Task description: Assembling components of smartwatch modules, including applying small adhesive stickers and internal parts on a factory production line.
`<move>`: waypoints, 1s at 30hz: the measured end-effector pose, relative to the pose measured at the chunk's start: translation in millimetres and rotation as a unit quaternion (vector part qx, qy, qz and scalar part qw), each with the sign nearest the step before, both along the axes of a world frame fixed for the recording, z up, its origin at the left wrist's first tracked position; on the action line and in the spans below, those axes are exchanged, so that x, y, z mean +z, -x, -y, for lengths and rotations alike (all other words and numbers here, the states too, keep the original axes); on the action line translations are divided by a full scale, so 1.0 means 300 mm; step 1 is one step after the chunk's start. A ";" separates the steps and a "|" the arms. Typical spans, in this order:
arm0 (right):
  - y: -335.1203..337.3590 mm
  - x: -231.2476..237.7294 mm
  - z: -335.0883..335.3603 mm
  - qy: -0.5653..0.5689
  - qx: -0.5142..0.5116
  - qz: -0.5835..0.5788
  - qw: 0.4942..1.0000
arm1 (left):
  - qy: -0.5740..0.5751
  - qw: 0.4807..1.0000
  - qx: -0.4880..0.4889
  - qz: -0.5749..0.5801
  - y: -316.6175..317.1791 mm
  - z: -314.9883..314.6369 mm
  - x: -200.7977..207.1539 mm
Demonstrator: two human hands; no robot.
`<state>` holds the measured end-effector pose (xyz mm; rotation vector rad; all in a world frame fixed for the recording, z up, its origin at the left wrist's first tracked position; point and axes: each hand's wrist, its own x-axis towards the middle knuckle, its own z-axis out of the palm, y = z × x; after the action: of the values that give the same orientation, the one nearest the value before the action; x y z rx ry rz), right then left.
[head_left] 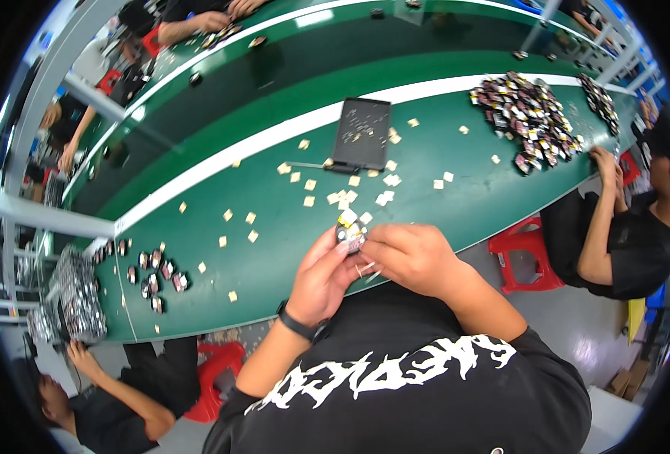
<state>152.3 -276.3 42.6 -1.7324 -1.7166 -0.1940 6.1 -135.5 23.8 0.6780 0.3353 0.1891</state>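
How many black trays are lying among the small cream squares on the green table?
1. The black tray lies beyond the left hand and right hand, with cream squares around its near end. No other shows; none seems hidden there.

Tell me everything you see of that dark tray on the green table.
The dark tray is a shallow rectangle with a low rim, perhaps plastic or metal. It lies flat on the green table, long sides running away from the camera. Tiny pale bits are scattered inside, mostly in its far half. A thin tool lies at its near edge; contact is unclear.
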 end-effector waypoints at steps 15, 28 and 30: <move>0.074 0.007 0.015 0.143 -0.187 -0.182 0.955 | -0.352 0.925 0.076 -0.122 0.047 -0.001 -0.066; 0.121 0.043 0.013 0.135 -0.105 -0.215 0.961 | -0.576 0.806 0.082 -0.113 0.043 0.038 -0.066; 0.129 0.038 0.018 0.120 -0.125 -0.181 0.968 | -0.597 0.791 0.101 -0.085 0.040 0.037 -0.075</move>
<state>113.6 -281.8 53.9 -2.0143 -1.2943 0.2184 -6.0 -146.8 1.3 1.9368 0.4493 0.5681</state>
